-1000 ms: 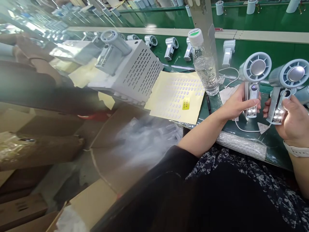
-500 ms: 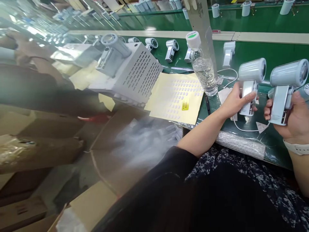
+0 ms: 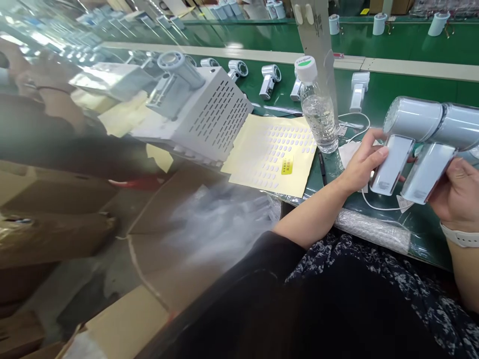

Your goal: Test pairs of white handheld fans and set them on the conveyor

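Single head cam, looking forward-down from above and behind left grip (image 3: 362, 162) and right grip (image 3: 458, 194), both close, frame right; table (image 3: 424, 227) below them.

Pale-blue plastic handheld fan (image 3: 409, 124) in left fingers (image 3: 376, 158); second pale-blue fan (image 3: 459, 124), immediately right, in right fingers (image 3: 458, 172). Outward left of left fingers: slim black pen (image 3: 322, 169), yellow rectangular paper sheet (image 3: 299, 182), white slotted box (image 3: 220, 119). Clear plastic bottle (image 3: 319, 117) left of left fingers, slightly beyond, on dark-green tabletop (image 3: 430, 244). Clear bubble-wrap roll (image 3: 374, 229): tabletop's front edge, nearer than left fingers.
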A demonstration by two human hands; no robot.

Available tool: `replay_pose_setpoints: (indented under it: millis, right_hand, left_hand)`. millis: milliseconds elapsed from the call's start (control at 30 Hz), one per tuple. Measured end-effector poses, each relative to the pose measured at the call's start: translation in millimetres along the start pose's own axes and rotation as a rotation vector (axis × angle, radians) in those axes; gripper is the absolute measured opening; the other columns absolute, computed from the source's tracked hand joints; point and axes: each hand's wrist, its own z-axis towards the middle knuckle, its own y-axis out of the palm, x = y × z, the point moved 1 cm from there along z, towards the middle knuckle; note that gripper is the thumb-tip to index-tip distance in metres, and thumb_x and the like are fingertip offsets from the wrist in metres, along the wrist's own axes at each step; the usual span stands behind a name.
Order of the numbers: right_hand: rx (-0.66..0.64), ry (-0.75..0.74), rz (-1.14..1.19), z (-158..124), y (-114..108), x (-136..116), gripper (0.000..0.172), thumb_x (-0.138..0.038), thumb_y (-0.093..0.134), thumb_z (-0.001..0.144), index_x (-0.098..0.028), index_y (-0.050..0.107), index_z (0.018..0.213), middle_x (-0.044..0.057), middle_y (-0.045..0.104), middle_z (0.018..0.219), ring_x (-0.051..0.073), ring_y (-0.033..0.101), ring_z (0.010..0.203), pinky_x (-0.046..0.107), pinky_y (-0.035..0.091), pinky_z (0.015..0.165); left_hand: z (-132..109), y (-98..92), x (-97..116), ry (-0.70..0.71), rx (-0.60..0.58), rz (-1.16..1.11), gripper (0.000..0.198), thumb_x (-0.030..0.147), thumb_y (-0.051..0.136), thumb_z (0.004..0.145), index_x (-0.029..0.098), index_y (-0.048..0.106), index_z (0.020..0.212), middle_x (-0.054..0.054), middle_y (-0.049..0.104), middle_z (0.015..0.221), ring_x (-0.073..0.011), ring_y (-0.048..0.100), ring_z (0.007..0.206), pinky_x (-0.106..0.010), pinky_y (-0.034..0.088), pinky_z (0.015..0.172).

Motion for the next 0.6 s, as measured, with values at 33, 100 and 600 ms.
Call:
replay_pose_setpoints:
  millis: [33, 100, 600]
  right_hand:
    - [0.019, -0.019, -0.002, -0.6, 0.7, -1.7, 0.042, -0.061, 0.105, 0.079, -0.029, 0.078, 0.076, 0.006, 0.080, 0.089, 0.036, 0.082, 0.092, 0.059, 0.077, 0.079]
    - [0.042, -0.025, 0.012, -1.3, 3.3, -5.0, 0.032, -0.056, 0.101, 0.081, -0.030, 0.083, 0.083, 0.007, 0.082, 0.097, 0.036, 0.082, 0.100, 0.060, 0.076, 0.089]
    - [-0.114, 0.199, 0.063, -1.2, 11.8, -10.7, 0.033, -0.059, 0.075, 0.088, -0.026, 0.074, 0.082, 0.009, 0.071, 0.079, 0.027, 0.066, 0.068, 0.046, 0.058, 0.057]
  left_hand:
    - [-1.5, 0.1, 0.8, 0.009, 0.005, -0.005, 0.085, 0.093, 0.080, 0.086, 0.033, 0.042, 0.133, -0.002, 0.081, 0.114, -0.0235, 0.086, 0.087, -0.038, 0.066, 0.077]
    - [-2.7, 0.0, 1.7, 0.028, 0.016, -0.025, 0.085, 0.089, 0.086, 0.084, 0.033, 0.046, 0.135, -0.002, 0.079, 0.112, -0.0244, 0.086, 0.094, -0.040, 0.068, 0.083]
    - [-1.1, 3.0, 11.6, -0.139, 0.030, -0.168, 0.063, 0.063, 0.093, 0.082, 0.022, 0.068, 0.123, -0.007, 0.075, 0.111, -0.0220, 0.075, 0.098, -0.037, 0.066, 0.083]
